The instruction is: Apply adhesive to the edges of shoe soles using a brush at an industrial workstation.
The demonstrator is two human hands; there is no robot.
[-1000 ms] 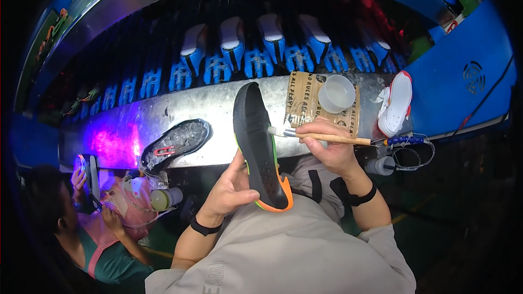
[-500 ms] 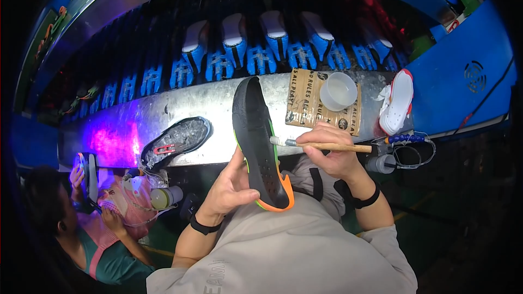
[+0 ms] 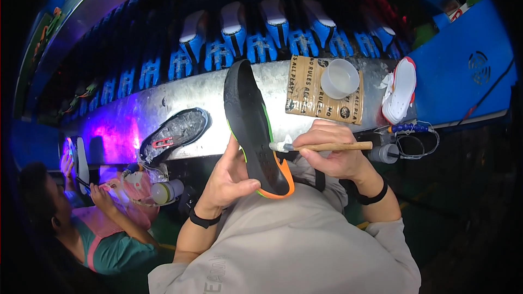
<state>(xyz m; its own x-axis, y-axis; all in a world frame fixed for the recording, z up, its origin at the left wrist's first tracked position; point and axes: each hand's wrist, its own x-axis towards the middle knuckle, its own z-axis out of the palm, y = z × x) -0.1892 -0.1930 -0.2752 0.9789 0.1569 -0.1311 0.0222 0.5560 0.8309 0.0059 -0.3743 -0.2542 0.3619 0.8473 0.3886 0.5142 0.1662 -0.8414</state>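
My left hand grips a shoe sole by its lower left edge, thumb over the rim. The sole has a black inner face, a green edge and an orange heel end. It is held slanted, with its far end over the metal bench. My right hand is closed round the wooden handle of a brush. The brush's white tip meets the sole's inner face near its right edge, below the middle.
A translucent tub stands on a taped cardboard piece. A dark shoe sole lies at left, a white-and-red one at right. Blue racks holding shoe forms line the back. Another person works at lower left with a sole.
The brush tip has moved lower along the sole, toward the heel end, and looks more splayed. The sole sits slightly higher in the picture. The bench things have shifted a little with the view.
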